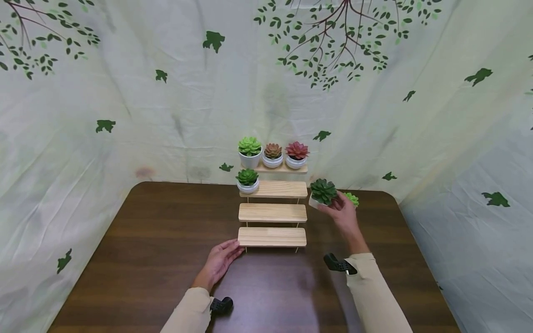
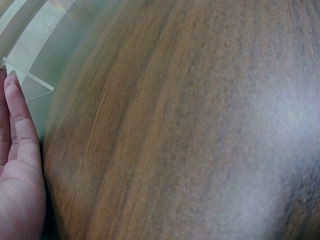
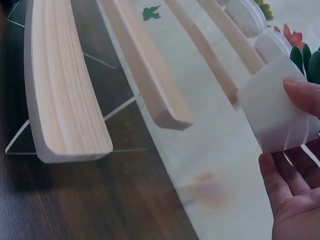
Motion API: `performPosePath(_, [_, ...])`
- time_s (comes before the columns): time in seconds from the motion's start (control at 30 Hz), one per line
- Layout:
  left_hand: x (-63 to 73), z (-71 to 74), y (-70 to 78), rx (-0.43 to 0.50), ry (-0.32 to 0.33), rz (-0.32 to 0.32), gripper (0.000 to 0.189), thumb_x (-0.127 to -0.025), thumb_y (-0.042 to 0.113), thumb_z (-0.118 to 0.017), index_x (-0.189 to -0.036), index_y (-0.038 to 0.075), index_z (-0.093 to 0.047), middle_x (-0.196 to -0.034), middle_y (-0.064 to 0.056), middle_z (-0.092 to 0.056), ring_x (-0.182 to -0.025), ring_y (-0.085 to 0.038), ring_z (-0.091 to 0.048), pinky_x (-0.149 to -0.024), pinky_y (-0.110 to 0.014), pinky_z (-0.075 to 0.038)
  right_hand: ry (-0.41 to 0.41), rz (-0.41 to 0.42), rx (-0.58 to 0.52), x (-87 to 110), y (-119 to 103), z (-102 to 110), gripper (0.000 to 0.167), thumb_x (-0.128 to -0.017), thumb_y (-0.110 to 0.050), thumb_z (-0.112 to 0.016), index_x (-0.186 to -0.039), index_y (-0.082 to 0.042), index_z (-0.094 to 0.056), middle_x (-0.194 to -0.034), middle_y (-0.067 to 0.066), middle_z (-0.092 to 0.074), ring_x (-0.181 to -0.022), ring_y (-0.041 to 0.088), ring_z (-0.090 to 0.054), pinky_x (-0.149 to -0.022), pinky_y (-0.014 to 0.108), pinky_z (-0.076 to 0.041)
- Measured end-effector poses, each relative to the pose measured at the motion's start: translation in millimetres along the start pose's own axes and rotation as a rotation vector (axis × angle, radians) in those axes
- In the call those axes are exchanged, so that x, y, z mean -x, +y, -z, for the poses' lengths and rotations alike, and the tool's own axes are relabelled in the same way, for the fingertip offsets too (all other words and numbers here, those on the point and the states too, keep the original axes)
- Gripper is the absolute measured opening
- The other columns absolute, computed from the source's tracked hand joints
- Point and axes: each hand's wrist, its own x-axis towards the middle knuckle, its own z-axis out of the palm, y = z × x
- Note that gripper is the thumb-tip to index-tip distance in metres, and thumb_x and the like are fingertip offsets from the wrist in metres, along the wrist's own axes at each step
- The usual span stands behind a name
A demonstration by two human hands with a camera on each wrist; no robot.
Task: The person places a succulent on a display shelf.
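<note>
My right hand [image 1: 342, 213] grips a dark green succulent [image 1: 323, 191] by its white pot [image 3: 280, 107], raised beside the right end of the upper steps. In the right wrist view the thumb lies on the pot's side and the other fingers are under it. A stepped wooden display stand [image 1: 272, 237] is in the middle. My left hand [image 1: 218, 262] touches the front left corner of its lowest step, fingers nearly straight. In the left wrist view the fingers [image 2: 22, 120] reach up beside a thin stand leg [image 2: 40, 82].
A light green succulent [image 1: 250, 147], a brownish one [image 1: 273, 151] and a red one [image 1: 297, 151] stand on the top step. Another green succulent [image 1: 247, 178] sits left on the step below. Bright green leaves [image 1: 351, 199] show behind my right hand. A cloth backdrop [image 1: 187, 115] borders the table [image 1: 166, 240].
</note>
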Motion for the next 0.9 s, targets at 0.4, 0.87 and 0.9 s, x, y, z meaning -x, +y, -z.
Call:
performPosePath(0.4, [-1.1,-3.0,0.0,0.000,0.030,0.012,0.014,-0.095,-0.006,-0.053,-0.098,0.000,-0.066,-0.090,-0.008,-0.069,-0.086,-0.016,-0.068,-0.085,-0.027,-0.056,-0.034,0.010,-0.068,-7.5,-13,-18,0.064,-0.081,0.007,-0.071,-0.138,0.002,-0.042,-0.139,0.019,-0.048,-0.127,0.025,-0.048,-0.093,0.021,-0.050])
performPosePath(0.87, [-0.8,-0.8,0.6,-0.007,0.009,0.004,0.014,-0.094,-0.004,-0.055,-0.098,0.001,-0.067,-0.091,-0.007,-0.070,-0.087,-0.016,-0.068,-0.085,-0.026,-0.056,-0.075,0.050,-0.036,-19.6,-18,-42,0.062,-0.083,0.003,-0.072,-0.138,-0.002,-0.045,-0.137,0.016,-0.049,-0.127,0.026,-0.048,-0.099,0.025,-0.048])
performPosePath(0.9, [-0.6,-0.7,0.6,-0.008,0.003,-0.001,0.014,-0.095,-0.004,-0.055,-0.097,0.002,-0.067,-0.091,-0.007,-0.070,-0.086,-0.015,-0.068,-0.085,-0.026,-0.056,-0.080,0.052,-0.042,-20.5,-18,-43,0.061,-0.083,0.003,-0.072,-0.138,-0.001,-0.044,-0.137,0.016,-0.049,-0.127,0.027,-0.048,-0.098,0.025,-0.048])
